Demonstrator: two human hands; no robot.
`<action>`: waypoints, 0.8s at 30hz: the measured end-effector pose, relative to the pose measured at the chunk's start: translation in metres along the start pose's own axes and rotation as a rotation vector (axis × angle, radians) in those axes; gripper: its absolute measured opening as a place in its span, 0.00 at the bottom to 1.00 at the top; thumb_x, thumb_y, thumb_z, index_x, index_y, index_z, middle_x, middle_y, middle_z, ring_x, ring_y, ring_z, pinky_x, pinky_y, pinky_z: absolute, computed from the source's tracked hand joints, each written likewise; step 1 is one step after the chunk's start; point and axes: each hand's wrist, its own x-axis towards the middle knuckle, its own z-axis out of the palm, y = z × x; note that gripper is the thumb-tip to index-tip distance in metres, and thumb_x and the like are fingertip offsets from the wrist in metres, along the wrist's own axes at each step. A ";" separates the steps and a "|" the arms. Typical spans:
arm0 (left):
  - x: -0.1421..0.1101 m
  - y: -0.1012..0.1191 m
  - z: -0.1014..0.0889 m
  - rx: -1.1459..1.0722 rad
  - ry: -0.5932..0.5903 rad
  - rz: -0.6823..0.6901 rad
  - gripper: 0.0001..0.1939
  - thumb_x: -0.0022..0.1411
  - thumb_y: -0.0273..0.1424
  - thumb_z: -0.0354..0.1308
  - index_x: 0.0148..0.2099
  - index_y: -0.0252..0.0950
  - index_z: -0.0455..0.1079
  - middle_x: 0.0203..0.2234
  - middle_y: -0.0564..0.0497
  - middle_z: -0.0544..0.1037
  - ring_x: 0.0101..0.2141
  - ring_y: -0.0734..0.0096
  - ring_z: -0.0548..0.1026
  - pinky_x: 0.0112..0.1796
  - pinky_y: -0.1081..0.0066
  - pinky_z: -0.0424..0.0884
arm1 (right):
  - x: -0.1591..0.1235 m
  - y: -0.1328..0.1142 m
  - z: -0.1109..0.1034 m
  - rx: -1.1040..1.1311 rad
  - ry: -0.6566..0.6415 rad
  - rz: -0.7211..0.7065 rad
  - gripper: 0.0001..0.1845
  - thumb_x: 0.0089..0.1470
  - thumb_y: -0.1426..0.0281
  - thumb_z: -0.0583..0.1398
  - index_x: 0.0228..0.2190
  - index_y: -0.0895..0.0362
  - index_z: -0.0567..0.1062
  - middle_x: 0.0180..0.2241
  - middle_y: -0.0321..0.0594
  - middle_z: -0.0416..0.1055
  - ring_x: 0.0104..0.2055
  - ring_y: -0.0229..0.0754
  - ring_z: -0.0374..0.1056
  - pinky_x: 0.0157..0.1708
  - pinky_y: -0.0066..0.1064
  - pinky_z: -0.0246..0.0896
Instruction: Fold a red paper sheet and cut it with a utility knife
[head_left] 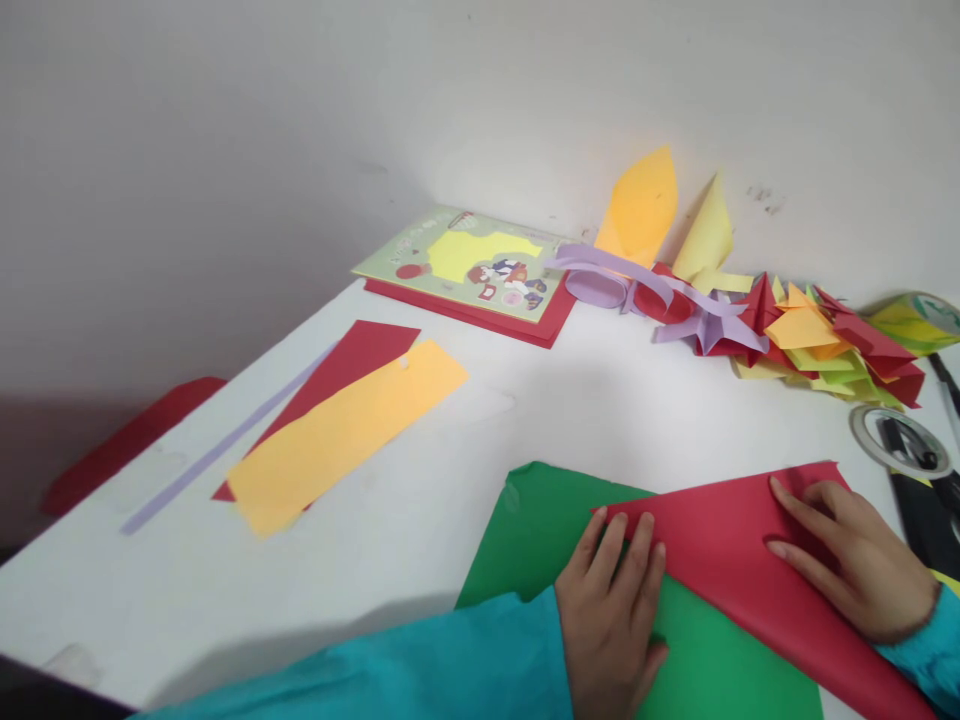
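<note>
A red paper sheet (720, 560), folded over, lies on top of a green paper sheet (532, 530) at the near edge of the white table (600, 400). My left hand (611, 620) rests flat with fingers stretched out, its fingertips on the red sheet's left corner and its palm over the green sheet. My right hand (855, 560) lies flat on the red sheet's right part, fingers spread and pointing left. Both arms wear turquoise sleeves.
An orange paper strip (337, 435) over a red one and a thin lilac strip (217, 450) lie at the left. A picture booklet (472, 265) on red sheets sits by the wall. Folded coloured paper shapes (810, 335), a tape roll (896, 440) and a black tool are at the right.
</note>
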 end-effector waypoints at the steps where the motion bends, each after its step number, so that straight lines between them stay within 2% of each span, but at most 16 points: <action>1: 0.000 0.000 0.001 -0.003 -0.004 -0.002 0.37 0.59 0.47 0.52 0.64 0.31 0.53 0.65 0.43 0.50 0.60 0.45 0.53 0.58 0.45 0.51 | 0.000 0.000 0.000 0.003 -0.001 0.002 0.30 0.57 0.56 0.54 0.57 0.57 0.64 0.35 0.45 0.65 0.35 0.45 0.64 0.36 0.38 0.66; 7: 0.001 0.001 0.002 -0.015 -0.046 -0.023 0.37 0.58 0.43 0.53 0.65 0.33 0.50 0.64 0.43 0.52 0.60 0.45 0.54 0.58 0.40 0.48 | 0.000 0.000 -0.001 0.000 0.006 -0.008 0.30 0.57 0.55 0.53 0.57 0.57 0.64 0.35 0.45 0.65 0.35 0.44 0.64 0.36 0.38 0.66; 14: 0.002 -0.001 -0.004 -0.014 -0.020 -0.026 0.33 0.58 0.42 0.53 0.63 0.35 0.55 0.63 0.43 0.54 0.57 0.45 0.57 0.56 0.34 0.43 | 0.002 -0.001 -0.002 -0.026 0.015 -0.015 0.30 0.57 0.55 0.54 0.56 0.59 0.65 0.35 0.45 0.65 0.34 0.44 0.64 0.35 0.38 0.67; 16: 0.002 -0.001 -0.005 -0.002 -0.002 -0.018 0.33 0.58 0.44 0.52 0.63 0.35 0.56 0.63 0.44 0.54 0.57 0.45 0.57 0.57 0.36 0.44 | 0.001 -0.001 -0.002 -0.022 -0.001 -0.009 0.30 0.57 0.55 0.53 0.56 0.58 0.65 0.35 0.45 0.65 0.34 0.44 0.64 0.36 0.38 0.67; 21: -0.001 0.002 -0.001 0.060 0.010 0.002 0.37 0.59 0.49 0.52 0.63 0.32 0.55 0.64 0.44 0.53 0.59 0.45 0.55 0.56 0.48 0.55 | 0.000 0.000 -0.002 -0.017 0.007 0.000 0.30 0.57 0.54 0.53 0.56 0.57 0.65 0.34 0.45 0.66 0.34 0.44 0.65 0.36 0.37 0.67; 24: -0.001 0.004 0.002 0.063 0.009 -0.002 0.37 0.58 0.50 0.53 0.63 0.32 0.56 0.64 0.43 0.52 0.60 0.44 0.55 0.56 0.47 0.55 | 0.001 0.000 -0.002 -0.017 0.003 -0.009 0.30 0.57 0.54 0.53 0.56 0.57 0.65 0.34 0.45 0.66 0.34 0.44 0.65 0.36 0.37 0.67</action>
